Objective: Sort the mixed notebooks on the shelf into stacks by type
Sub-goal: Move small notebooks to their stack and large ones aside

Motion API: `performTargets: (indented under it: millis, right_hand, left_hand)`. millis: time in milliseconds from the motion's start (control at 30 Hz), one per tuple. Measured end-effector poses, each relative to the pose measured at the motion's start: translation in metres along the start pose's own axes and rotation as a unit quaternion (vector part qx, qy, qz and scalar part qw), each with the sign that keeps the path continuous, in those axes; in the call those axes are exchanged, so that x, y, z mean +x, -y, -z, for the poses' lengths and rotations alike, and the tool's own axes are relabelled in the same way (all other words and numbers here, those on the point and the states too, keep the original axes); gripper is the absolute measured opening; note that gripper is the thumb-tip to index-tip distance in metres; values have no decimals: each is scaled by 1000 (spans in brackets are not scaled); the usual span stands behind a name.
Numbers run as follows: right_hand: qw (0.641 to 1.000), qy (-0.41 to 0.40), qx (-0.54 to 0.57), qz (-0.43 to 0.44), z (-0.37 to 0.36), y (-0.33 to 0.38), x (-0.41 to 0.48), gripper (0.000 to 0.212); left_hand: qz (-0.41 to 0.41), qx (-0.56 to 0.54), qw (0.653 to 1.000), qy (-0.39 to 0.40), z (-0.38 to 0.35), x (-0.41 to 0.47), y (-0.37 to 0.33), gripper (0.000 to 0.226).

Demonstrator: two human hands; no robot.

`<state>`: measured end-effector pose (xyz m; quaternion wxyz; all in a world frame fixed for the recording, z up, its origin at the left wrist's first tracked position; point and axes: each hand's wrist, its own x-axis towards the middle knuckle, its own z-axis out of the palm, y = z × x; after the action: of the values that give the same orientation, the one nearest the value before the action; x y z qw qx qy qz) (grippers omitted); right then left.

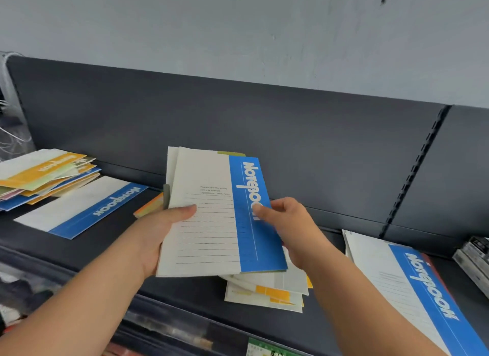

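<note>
Pinching the blue-banded notebook [211,228] edgewise with right hand [293,228], gripping the sheaf [171,167] beneath with left hand [158,231]; likely light, floppy, slick, so clamp near an edge.

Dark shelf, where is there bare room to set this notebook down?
Bare dark shelf lies between the flat blue-and-white notebook and the held notebook bundle, and between that bundle and the right-end blue-and-white stack. The far-left mixed notebook pile is crowded.
</note>
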<state>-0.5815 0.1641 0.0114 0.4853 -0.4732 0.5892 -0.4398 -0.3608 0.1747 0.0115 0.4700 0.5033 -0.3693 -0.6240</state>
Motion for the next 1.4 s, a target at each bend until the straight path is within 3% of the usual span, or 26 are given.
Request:
performTargets:
  millis: [167, 433, 700, 900, 967, 1033, 1100, 1200, 1300, 1333, 1400]
  right_hand:
    - [998, -14, 46, -28, 11, -7, -4, 31]
    - [998, -46, 41, 12, 38, 12, -8, 25]
    - [979, -179, -94, 28, 114, -12, -29, 16]
    - [967, -253, -24, -25, 198, -45, -54, 14]
    - [953, -294, -60, -43, 220, -61, -58, 15]
    - [932, -312, -171, -69, 234, -84, -57, 21]
    - [890, -296, -323, -123, 236, -108, -54, 32]
    - [838, -279, -430, -187, 227, -123, -55, 48]
    - [783, -295, -523, -162, 209, -104, -50, 49]
    - [799, -303, -505, -122, 201, -94, -47, 45]
    - [899, -287, -329, -37, 179, -67, -41, 39]
  left_hand:
    - [33, -37, 999, -23, -13, 1, 2, 40]
    - [20, -40, 999, -10, -27, 7, -10, 36]
    - [35, 1, 999, 38, -86, 20, 11, 33]
    - [54, 2, 996, 75, -114, 29, 26, 33]
    - [56, 5, 995, 78, -116, 30, 28, 34]
    - [61, 12, 995, 78, -114, 31, 30, 35]
    - [65, 15, 995, 79, -113, 29, 30, 34]
    - [73, 8, 994, 83, -108, 27, 28, 34]
    - [75, 2, 993, 89, -101, 26, 26, 35]
    - [75, 0, 993, 88, -100, 25, 25, 36]
    - [75, -2, 994, 85, -97, 23, 24, 36]
